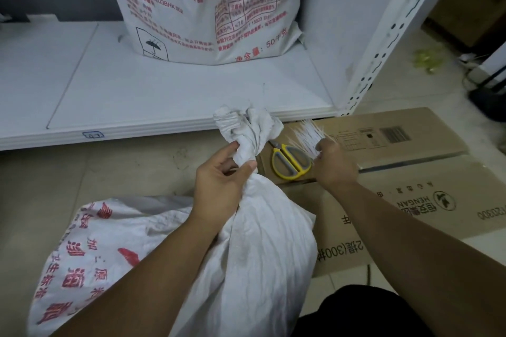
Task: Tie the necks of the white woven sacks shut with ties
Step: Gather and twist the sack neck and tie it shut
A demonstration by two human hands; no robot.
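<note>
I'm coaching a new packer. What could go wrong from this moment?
The left hand alone holds the gathered sack neck; it may loosen. The right hand grips the bundle of ties and may pull out several. The yellow scissors lie right beside it, a possible nick.

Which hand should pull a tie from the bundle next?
The right hand: its fingers curl over the white ties beside the scissors, while the left hand grips the sack neck closed.
</note>
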